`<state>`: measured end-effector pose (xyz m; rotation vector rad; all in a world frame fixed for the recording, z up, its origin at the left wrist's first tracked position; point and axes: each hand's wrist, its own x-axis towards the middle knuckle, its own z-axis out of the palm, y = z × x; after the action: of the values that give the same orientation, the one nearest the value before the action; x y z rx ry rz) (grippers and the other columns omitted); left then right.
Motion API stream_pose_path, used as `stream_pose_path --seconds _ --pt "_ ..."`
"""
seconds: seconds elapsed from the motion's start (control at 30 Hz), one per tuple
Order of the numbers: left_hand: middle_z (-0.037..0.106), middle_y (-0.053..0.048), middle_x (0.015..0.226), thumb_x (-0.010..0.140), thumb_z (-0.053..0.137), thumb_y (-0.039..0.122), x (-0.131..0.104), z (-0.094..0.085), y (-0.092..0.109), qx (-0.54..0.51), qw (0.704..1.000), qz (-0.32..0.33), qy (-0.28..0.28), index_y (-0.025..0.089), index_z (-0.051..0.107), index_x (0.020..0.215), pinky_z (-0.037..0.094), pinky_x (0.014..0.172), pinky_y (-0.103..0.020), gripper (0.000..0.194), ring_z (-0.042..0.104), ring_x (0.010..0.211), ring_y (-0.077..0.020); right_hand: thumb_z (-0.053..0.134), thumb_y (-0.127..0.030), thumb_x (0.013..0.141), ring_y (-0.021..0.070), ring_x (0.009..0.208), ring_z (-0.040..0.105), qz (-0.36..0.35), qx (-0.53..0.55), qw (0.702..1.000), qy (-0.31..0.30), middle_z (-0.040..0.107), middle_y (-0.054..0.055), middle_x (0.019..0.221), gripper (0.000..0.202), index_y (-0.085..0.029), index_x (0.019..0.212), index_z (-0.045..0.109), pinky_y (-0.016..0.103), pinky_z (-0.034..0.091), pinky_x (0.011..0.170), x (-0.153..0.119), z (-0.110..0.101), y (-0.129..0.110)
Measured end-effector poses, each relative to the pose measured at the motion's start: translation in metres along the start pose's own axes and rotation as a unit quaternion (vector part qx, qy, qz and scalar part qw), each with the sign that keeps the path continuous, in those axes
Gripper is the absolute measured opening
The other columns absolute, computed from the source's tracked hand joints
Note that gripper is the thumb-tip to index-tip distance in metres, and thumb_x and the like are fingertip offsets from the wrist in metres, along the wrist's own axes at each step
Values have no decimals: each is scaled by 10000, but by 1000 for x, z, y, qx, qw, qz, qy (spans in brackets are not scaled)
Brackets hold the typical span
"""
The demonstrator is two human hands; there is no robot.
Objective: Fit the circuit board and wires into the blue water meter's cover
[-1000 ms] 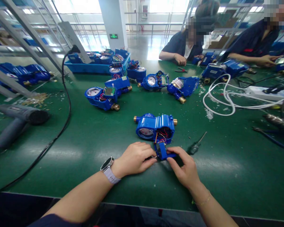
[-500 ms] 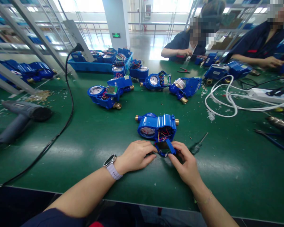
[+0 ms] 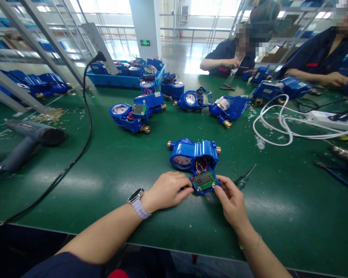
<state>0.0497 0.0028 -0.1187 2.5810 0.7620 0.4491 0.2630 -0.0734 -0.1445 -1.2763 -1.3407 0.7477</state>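
A blue water meter (image 3: 195, 151) with brass ends lies on the green table in front of me, its round dial at the left and its housing open at the right. Coloured wires run from that opening to a green circuit board with a display (image 3: 204, 180), set in a blue frame and showing dark characters. My right hand (image 3: 232, 199) pinches the board's right side between thumb and fingers. At its left edge, my left hand (image 3: 170, 191) has curled fingers closed on the frame; the fingertips are partly hidden. A screwdriver (image 3: 245, 177) lies just beyond my right hand.
More blue meters (image 3: 129, 116) stand farther back, several in a blue crate (image 3: 113, 81). A heat gun (image 3: 31, 141) and black cable (image 3: 87, 127) lie left. White cable (image 3: 287, 133), a power strip (image 3: 330, 119) and pliers (image 3: 336, 175) lie right. Two co-workers (image 3: 229, 58) sit opposite.
The board has turned in my fingers so its display now faces up, with characters visible. My right hand has moved slightly right along the frame. The meter stays in place.
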Motion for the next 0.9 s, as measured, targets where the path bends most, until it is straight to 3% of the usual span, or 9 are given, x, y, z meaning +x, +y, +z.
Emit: stream_pose_path --seconds 0.1,0.27,0.67,0.9 --pt "706 -42 857 961 465 327 0 -1 1 4 1000 -2 -4 167 664 881 490 772 -295 268 649 807 -179 578 -398 923 165 782 665 0 1 1000 6 680 50 900 257 -180 1054 607 224 557 682 0 0 1" --pt "698 -27 844 924 531 343 0 -2 1 -13 999 -31 5 177 635 873 488 743 -295 203 649 794 -181 567 -455 926 192 795 675 26 23 999 7 681 68 921 314 -174 1064 595 269 581 692 -1 0 3" --pt "699 -35 943 899 570 324 0 0 0 -27 997 -66 18 187 607 1061 501 724 -293 215 658 828 -185 580 -483 907 187 702 668 42 28 999 5 676 65 859 342 -174 1052 594 268 590 602 -2 1 1" --pt "692 -17 871 885 594 296 0 1 0 -41 996 -72 30 183 627 985 491 680 -280 154 645 760 -169 579 -487 916 184 705 670 52 38 998 -8 672 70 890 351 -167 1061 588 264 586 592 -4 0 2"
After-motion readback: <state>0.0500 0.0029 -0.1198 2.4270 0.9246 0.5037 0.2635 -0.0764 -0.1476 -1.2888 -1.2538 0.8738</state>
